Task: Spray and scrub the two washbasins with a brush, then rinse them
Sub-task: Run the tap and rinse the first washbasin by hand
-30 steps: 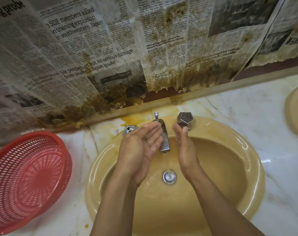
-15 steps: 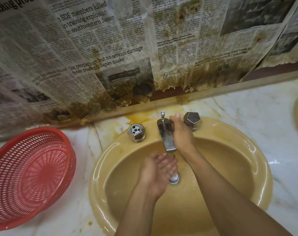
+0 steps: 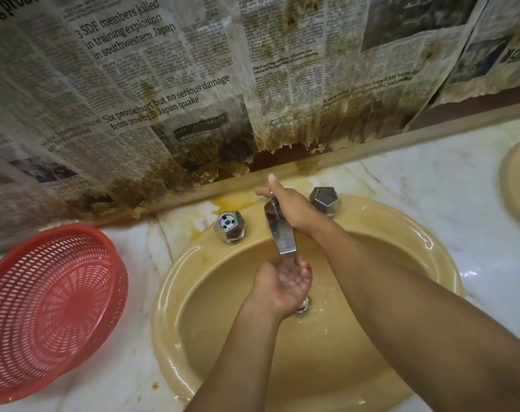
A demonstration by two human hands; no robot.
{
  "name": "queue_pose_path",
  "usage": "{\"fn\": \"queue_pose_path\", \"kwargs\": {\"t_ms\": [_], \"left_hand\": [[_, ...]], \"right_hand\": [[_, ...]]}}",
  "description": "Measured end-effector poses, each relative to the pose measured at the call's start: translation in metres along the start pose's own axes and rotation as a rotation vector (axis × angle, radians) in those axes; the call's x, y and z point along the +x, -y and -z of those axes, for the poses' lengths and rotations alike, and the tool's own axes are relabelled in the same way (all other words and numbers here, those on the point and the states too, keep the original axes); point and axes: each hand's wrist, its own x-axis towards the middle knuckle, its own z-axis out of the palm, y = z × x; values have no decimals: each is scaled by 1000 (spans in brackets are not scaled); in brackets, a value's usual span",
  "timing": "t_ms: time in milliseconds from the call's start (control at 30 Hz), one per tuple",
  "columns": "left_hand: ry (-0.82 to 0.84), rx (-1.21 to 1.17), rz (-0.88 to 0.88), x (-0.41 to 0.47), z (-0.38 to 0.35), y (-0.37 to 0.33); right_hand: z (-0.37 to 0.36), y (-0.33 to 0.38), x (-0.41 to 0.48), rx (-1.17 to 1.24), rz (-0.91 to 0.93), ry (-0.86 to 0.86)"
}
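Below the tap, the left hand lies cupped palm-up, gripping nothing. The right hand rests against the tap's base, fingers stretched behind it, thumb raised.

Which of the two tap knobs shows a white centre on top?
The left knob, nearer the basket; the right knob has a plain metal top.

The second washbasin is cut off by the right edge, the red basket by the left. The drain is half covered by the left hand. Whether the tap is gripped by the right hand cannot be told.
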Motion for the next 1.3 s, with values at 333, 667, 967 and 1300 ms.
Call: {"fn": "queue_pose_path", "kwargs": {"t_ms": [333, 667, 967, 1300], "left_hand": [[-246, 429, -604, -50, -23, -17], [-324, 1061, -1197, -70, 11, -28], [-199, 1281, -1134, -16, 29, -109], [-81, 1182, -1268, 16, 31, -110]], "right_hand": [[-18, -54, -49, 684, 16, -293], [-54, -53, -96, 1201, -653, -226], [-7, 26, -119, 1036, -328, -370], [-46, 96, -78, 772, -180, -154]]}}
